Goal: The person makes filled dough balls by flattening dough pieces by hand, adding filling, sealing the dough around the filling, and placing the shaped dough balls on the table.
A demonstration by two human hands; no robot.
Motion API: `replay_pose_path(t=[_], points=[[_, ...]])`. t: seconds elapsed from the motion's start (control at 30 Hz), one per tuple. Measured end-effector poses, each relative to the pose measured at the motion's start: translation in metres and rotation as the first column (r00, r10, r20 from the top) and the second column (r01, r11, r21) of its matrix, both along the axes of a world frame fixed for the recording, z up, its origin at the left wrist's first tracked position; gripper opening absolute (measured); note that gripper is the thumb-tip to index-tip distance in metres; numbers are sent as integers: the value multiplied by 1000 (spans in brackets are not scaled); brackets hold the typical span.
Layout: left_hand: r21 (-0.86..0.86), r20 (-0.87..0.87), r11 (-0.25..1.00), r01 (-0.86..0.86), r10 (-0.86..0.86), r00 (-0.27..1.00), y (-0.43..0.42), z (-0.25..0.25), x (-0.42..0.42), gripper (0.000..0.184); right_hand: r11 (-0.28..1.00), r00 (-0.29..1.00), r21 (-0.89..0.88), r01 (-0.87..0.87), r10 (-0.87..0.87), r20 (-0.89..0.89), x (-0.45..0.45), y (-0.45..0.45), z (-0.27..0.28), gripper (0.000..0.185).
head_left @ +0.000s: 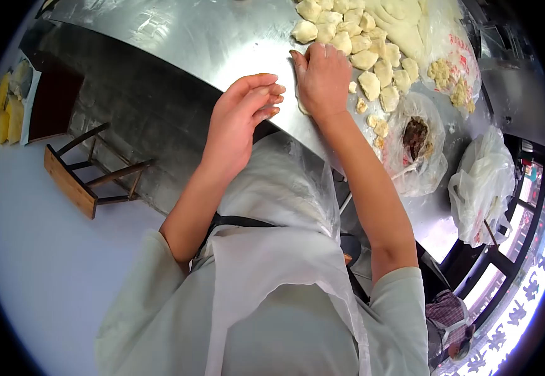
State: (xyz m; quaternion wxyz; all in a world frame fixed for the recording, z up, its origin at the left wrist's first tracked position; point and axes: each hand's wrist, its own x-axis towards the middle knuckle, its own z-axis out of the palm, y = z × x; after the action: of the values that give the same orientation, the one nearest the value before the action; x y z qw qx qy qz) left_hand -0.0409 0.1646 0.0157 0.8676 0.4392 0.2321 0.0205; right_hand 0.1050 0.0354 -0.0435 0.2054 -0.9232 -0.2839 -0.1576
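My right hand (322,81) is on the metal table, its fingers curled down and the thumb out to the side. A thin pale edge, which looks like dough, shows beside the palm; the hand hides the rest. Right up against the knuckles lie several pale dough pieces (365,60), lightly floured and roughly rounded. My left hand (238,116) hovers at the table's near edge, fingers loosely bent and apart, with nothing visible in it. Brownish residue marks fingertips on both hands.
A clear plastic bag (432,166) holds a dark brown filling, with small dough scraps (378,127) beside it. Behind lies a large dough sheet (401,22). A white plastic bag (482,185) hangs at the right. A wooden stool (75,182) stands on the left.
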Motion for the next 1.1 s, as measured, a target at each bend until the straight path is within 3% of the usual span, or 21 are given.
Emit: replay_pose_path(t=[0.07, 0.1, 0.17, 0.2, 0.3, 0.43, 0.5, 0.53, 0.6, 0.67, 0.77, 0.8, 0.83, 0.87, 0.9, 1.03, 1.1], points=[[13, 18, 1000, 13, -13, 1000, -4, 2, 1, 29, 998, 998, 58, -11, 15, -60, 1, -4, 3, 31], [39, 16, 999, 15, -16, 1000, -3, 1, -3, 29, 979, 963, 204, -1, 56, -264, -1, -13, 14, 31], [83, 10, 997, -7, 7, 1000, 0, -4, -15, 29, 888, 762, 453, 79, 239, -601, -7, -38, 44, 31], [85, -1, 996, -32, 32, 999, 1, -8, -19, 30, 952, 876, 305, 4, 143, -460, -6, -48, 34, 26], [88, -17, 995, -44, 46, 999, -2, -17, -24, 32, 975, 954, 131, -180, 206, -218, -33, -66, 30, 24], [110, -22, 994, 6, -3, 1000, -17, -20, -15, 41, 930, 875, 364, -53, 219, -431, -66, -68, 32, 25], [68, -50, 998, 16, -12, 999, -24, -13, -12, 41, 721, 820, 665, 196, 250, -514, -78, -62, 31, 23], [-78, -37, 992, 96, -100, 994, -26, -11, -10, 41, 497, 764, 810, 310, 377, -524, -84, -59, 38, 23], [-357, 19, 900, 252, -262, 965, -29, -8, -7, 41, 694, 673, 657, 294, 337, -658, -95, -69, 60, 24], [-414, 54, 842, 347, -358, 932, -37, -26, -7, 40, 794, 609, 556, 246, 319, -726, -106, -77, 62, 24], [-435, 57, 818, 377, -393, 918, -51, -32, -10, 43, 846, 826, 531, 49, 264, -497, -116, -98, 63, 24], [-438, 62, 816, 378, -392, 918, -53, -34, -11, 43, 884, 942, 464, -58, 202, -267, -110, -113, 62, 24], [-442, 68, 813, 379, -391, 918, -55, -35, -11, 43, 830, 932, 549, 92, 121, -340, -111, -126, 62, 23], [-397, 47, 839, 372, -386, 921, -56, -34, -12, 44, 849, 902, 459, 262, -46, -430, -112, -143, 69, 20], [-350, 28, 865, 360, -374, 927, -58, -31, -13, 44, 849, 905, 416, 325, -152, -397, -108, -161, 61, 17], [-251, 15, 906, 341, -348, 937, -72, -18, -6, 46, 936, 876, 71, 345, -293, -383, -101, -194, 55, 22], [-278, 56, 891, 359, -358, 932, -86, -18, 2, 45, 935, 882, 10, 354, -330, -338, -100, -194, 42, 25]])
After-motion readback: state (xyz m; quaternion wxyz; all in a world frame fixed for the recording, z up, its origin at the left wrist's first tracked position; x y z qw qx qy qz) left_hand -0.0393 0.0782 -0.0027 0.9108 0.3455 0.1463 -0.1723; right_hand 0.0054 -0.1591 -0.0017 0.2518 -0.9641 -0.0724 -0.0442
